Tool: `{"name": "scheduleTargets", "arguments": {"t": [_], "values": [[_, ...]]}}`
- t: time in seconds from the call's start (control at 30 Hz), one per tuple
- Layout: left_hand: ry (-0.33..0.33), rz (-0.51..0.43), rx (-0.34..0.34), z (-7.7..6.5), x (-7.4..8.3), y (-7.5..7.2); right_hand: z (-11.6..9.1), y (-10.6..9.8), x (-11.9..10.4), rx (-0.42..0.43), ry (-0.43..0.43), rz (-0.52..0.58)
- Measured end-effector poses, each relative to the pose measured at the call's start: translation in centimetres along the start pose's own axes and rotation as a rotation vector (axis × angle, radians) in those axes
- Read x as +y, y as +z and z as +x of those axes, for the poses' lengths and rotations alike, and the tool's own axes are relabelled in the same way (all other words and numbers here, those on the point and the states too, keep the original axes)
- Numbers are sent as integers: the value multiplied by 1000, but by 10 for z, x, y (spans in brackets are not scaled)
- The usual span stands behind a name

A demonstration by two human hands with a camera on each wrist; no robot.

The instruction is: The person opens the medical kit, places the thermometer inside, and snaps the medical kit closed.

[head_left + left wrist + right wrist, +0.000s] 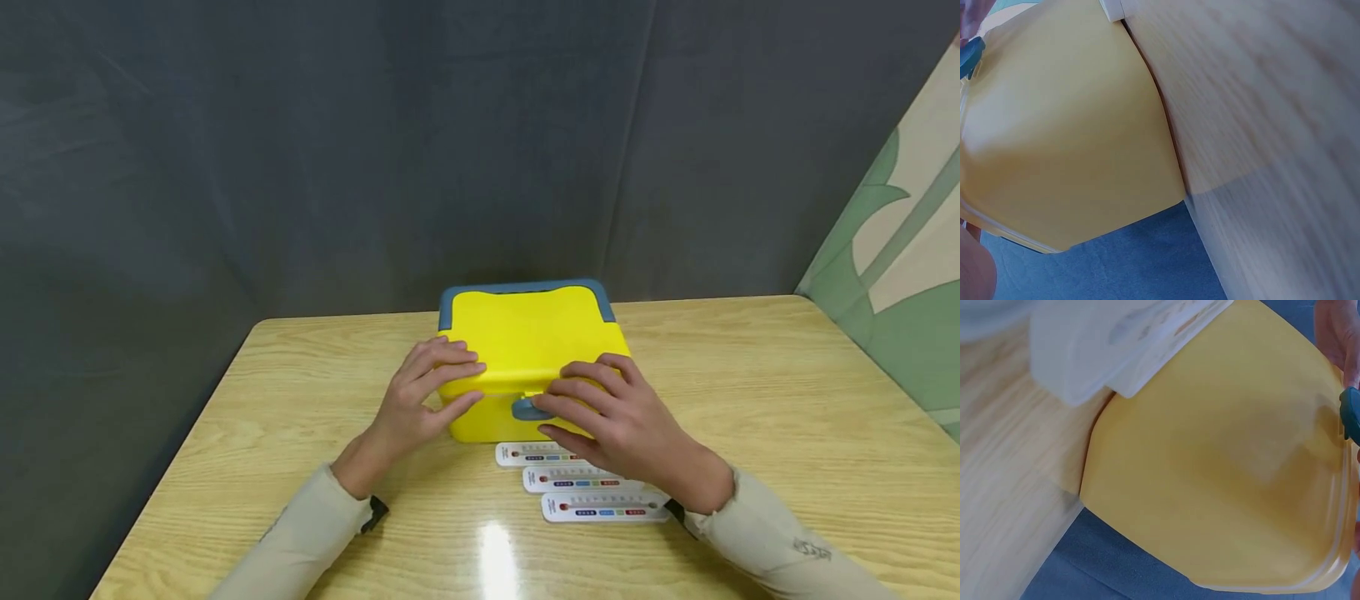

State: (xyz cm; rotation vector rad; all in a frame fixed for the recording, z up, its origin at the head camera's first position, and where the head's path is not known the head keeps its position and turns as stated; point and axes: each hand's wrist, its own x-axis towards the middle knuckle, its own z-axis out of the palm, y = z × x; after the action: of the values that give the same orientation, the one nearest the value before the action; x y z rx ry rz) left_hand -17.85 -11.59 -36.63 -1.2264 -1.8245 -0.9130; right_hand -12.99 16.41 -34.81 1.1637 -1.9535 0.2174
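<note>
A yellow box (529,329) with a blue-grey handle along its far edge sits on the table, its lid down. My left hand (416,392) rests at its left front corner. The fingers lie nearly straight over the lid edge, and the thumb touches the front wall. At the front, my right hand (615,408) has its index fingertip on the blue-grey latch (525,409) and the thumb just under the latch's right end. Its other fingers bend over the lid edge. In the right wrist view the latch (1350,414) juts out from the lid seam.
Three white thermometer strips lie in a staggered row before the box: the back one (517,454), the middle one (551,480) and the front one (600,507). Dark cloth (450,150) hangs behind the wooden table (315,367). A green-and-beige patterned surface (900,275) borders the right side.
</note>
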Motion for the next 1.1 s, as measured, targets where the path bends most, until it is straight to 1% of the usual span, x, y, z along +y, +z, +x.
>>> {"name": "scheduleTargets", "arguments": {"t": [0.13,0.27,0.43,0.73,0.9,1.0,1.1], "values": [[1,3,-3,0,0,-1,0,1,-1,39,-15,28],[4,4,-2,1,0,-1,1,-3,-1,42,-27,43],[-4,5,-17,1,1,-2,-1,-9,0,2,-47,72],[-28,7,-52,2,2,-5,-6,-9,0,-45,-101,85],[-29,7,-57,2,1,-6,-9,-8,1,-111,-126,82],[-36,8,-62,1,1,-6,-10,-9,1,-158,-117,77],[-36,11,-63,1,1,-6,-11,-9,1,-187,-112,69]]}}
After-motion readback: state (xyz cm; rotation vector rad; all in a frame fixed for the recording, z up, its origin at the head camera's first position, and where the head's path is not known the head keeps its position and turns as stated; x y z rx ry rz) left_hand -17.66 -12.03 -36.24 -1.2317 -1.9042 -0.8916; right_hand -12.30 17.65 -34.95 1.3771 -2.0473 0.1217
